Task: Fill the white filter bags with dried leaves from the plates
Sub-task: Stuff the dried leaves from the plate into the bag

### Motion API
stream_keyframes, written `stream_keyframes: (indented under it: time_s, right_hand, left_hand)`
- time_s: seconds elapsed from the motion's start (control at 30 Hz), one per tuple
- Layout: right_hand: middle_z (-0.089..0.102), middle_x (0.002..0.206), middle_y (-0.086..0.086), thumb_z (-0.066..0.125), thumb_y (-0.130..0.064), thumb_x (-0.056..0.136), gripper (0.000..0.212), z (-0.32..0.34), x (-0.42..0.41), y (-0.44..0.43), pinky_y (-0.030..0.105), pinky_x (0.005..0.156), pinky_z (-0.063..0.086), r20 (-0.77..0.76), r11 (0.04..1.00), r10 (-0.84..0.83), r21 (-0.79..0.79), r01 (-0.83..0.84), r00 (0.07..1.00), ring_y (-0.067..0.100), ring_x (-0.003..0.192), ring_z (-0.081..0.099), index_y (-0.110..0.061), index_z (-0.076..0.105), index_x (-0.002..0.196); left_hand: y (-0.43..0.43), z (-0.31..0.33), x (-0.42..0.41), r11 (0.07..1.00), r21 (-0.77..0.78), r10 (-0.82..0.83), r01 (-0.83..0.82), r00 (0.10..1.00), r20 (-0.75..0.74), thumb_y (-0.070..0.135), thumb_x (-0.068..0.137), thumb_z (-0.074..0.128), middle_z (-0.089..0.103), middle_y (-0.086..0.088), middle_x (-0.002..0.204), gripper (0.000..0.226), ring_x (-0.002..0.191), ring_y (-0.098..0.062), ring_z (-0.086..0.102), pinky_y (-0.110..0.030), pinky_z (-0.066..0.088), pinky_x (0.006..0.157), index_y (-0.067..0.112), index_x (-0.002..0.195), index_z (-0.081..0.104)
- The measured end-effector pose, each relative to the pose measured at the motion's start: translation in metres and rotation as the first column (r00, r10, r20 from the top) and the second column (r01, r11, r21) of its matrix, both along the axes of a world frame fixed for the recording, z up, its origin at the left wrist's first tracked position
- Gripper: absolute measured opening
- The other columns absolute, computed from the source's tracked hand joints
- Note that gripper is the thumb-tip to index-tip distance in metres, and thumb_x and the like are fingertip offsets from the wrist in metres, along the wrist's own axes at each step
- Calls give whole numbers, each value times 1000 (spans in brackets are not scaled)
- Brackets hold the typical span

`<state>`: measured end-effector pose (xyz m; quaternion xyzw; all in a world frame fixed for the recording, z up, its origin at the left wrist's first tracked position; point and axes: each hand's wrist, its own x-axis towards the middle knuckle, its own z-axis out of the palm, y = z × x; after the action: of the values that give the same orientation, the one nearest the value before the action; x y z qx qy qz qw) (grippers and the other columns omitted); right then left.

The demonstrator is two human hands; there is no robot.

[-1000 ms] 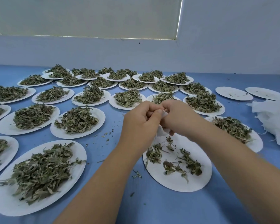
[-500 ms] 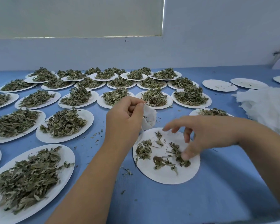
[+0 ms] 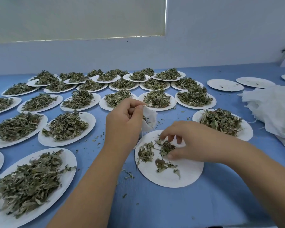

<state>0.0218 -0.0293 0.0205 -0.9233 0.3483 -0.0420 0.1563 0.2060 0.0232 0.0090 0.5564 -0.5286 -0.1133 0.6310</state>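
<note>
My left hand [image 3: 123,122] holds a small white filter bag [image 3: 149,119] by its top edge, just above the far rim of a nearly bare white plate [image 3: 184,175]. Some leaves show inside the bag's mouth. My right hand [image 3: 189,143] reaches down onto that plate, and its thumb and fingers pinch a clump of dried leaves [image 3: 166,148]. A few more loose leaves [image 3: 163,165] lie on the plate.
Several white plates heaped with dried leaves [image 3: 66,125] cover the blue table [image 3: 155,206] to the left and back. Another full plate [image 3: 220,122] sits right of the bag. Empty plates [image 3: 224,85] lie at the far right. A pile of white filter bags [image 3: 273,112] lies at the right edge.
My right hand left the bag's mouth, dropped to the near plate and closed on a clump of leaves. My left hand kept hold of the bag.
</note>
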Motion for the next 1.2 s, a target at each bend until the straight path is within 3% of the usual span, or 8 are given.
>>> stream_keyframes:
  time_s: [0.13, 0.27, 0.37, 0.6, 0.8, 0.93, 1.07, 1.2]
  right_hand:
    - [31, 140, -25, 42, -81, 72, 75, -9, 4, 9, 21, 103, 29, 110, 996, 93, -19, -91, 990, -7, 127, 29, -50, 34, 139]
    - [15, 158, -5, 34, -75, 80, 74, -24, 20, 24, 37, 116, 20, 4, 956, 257, -149, -254, 966, 13, 143, 17, -44, 25, 147]
    - [30, 153, -2, 48, -59, 90, 58, -29, 23, 27, 38, 112, 25, 25, 930, 332, -176, -323, 943, 18, 141, 27, -34, 43, 142]
    - [60, 115, -13, 66, -31, 89, 22, -27, 9, 17, 28, 94, 43, 226, 966, 256, -84, -244, 940, -1, 107, 53, -27, 73, 110]
    - [52, 130, -11, 55, -52, 90, 38, -27, 14, 21, 33, 103, 36, 217, 969, 230, -136, -204, 949, 4, 118, 48, -34, 64, 122]
    - [57, 128, -6, 60, -43, 91, 30, -30, 16, 24, 34, 99, 38, 157, 957, 268, -155, -244, 951, 6, 113, 52, -30, 70, 116]
    - [62, 113, -15, 69, -31, 88, 16, -26, 6, 18, 17, 87, 44, 269, 979, 197, -7, -203, 943, -4, 106, 55, -29, 76, 102]
    - [49, 120, -29, 60, -57, 83, 33, -16, -3, 17, 9, 92, 36, 236, 997, 69, 17, -76, 969, -11, 114, 46, -43, 66, 112]
  left_hand:
    - [1, 1, 0, 1000, -4, 28, -28, 1000, 3, 16, 94, 59, 54, 24, 59, 20, 50, 2, 45, -9, 35, 48, 32, 82, 64]
    - [-1, 1, 2, 999, -4, 54, -54, 998, -18, 16, 93, 59, 54, 23, 56, 15, 50, 2, 46, -10, 35, 49, 27, 85, 67]
    - [0, 1, 4, 997, -13, 72, -72, 997, -30, 17, 94, 58, 54, 23, 57, 15, 50, 0, 46, -11, 35, 49, 26, 86, 67]
    - [0, 2, 5, 996, -31, 77, -78, 996, -44, 15, 95, 57, 53, 23, 57, 17, 49, 1, 44, -9, 34, 47, 26, 84, 65]
    - [-1, 1, 4, 996, -31, 82, -82, 997, -13, 16, 95, 57, 55, 23, 60, 18, 51, 1, 46, -10, 36, 48, 29, 84, 64]
    - [0, 0, 5, 996, -35, 77, -77, 997, -16, 16, 95, 57, 54, 23, 58, 16, 48, 1, 46, -9, 34, 46, 25, 86, 65]
    - [0, 1, 4, 997, -32, 73, -74, 997, -25, 15, 95, 57, 56, 24, 60, 20, 50, 1, 46, -11, 36, 47, 30, 84, 63]
    - [0, 1, 4, 998, -33, 61, -62, 998, -34, 15, 95, 57, 55, 24, 58, 21, 49, 1, 45, -10, 36, 46, 31, 83, 63]
